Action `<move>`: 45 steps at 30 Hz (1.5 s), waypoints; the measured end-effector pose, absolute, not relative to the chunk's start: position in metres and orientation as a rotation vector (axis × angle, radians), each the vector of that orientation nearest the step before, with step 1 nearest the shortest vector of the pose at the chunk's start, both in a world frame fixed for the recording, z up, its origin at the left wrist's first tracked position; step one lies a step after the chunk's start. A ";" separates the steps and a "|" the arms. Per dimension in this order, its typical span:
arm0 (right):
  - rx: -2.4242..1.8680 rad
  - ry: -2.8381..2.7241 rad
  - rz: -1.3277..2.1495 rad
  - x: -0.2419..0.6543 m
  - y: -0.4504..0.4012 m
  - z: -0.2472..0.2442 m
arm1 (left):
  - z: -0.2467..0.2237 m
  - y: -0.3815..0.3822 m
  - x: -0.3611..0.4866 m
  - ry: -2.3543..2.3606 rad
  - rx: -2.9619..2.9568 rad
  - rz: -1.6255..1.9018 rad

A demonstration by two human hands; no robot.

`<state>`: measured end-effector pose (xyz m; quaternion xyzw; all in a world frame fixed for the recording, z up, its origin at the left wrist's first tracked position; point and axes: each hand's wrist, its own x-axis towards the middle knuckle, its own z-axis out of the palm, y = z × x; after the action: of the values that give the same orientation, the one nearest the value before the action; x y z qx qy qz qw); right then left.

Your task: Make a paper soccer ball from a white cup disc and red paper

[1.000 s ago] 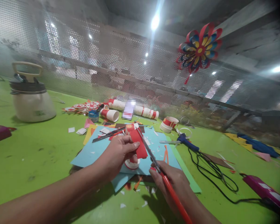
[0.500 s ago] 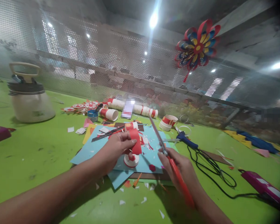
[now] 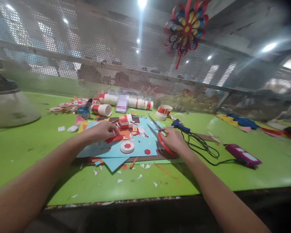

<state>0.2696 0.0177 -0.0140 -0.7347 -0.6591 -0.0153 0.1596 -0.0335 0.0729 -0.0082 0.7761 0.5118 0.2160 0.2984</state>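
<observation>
My left hand (image 3: 104,130) is low over the blue paper (image 3: 94,149), its bent fingers apart just above a piece of red paper (image 3: 114,139) lying there. On the right, my right hand (image 3: 173,139) grips scissors (image 3: 161,142) by their orange-red handles, the blades spread and pointing away from me. Between the hands sits a white round disc (image 3: 127,146) with a red shape on top. A small red hexagon (image 3: 147,151) lies to its right. Behind the disc stands a red and white paper cup piece (image 3: 125,120), among red scraps.
A glue gun (image 3: 180,125) with a black cord lies at right, near a purple box (image 3: 243,156). Further back are a blue jar (image 3: 83,112), cup pieces (image 3: 164,112) and a long white-red tube (image 3: 135,103). A large jug (image 3: 9,103) stands left. Paper bits litter the front.
My left hand has lowered the red paper onto the blue sheet. My right hand has brought the scissors down, and their blades have spread. The view has shifted, showing the table's front edge.
</observation>
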 end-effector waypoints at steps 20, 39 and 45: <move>-1.807 -2.139 0.223 0.224 0.054 -0.018 | 0.003 0.049 -0.022 1.670 2.431 0.581; -0.897 -1.792 1.340 0.234 0.012 0.002 | 0.004 0.021 -0.001 0.560 1.235 0.876; -0.951 -1.752 1.308 0.236 0.013 0.005 | 0.003 0.023 -0.003 0.648 1.224 0.918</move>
<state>0.2355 0.0130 0.0053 -0.3706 -0.6828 0.5098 0.3695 -0.0028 0.0226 0.0029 0.5441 0.2879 0.4081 0.6742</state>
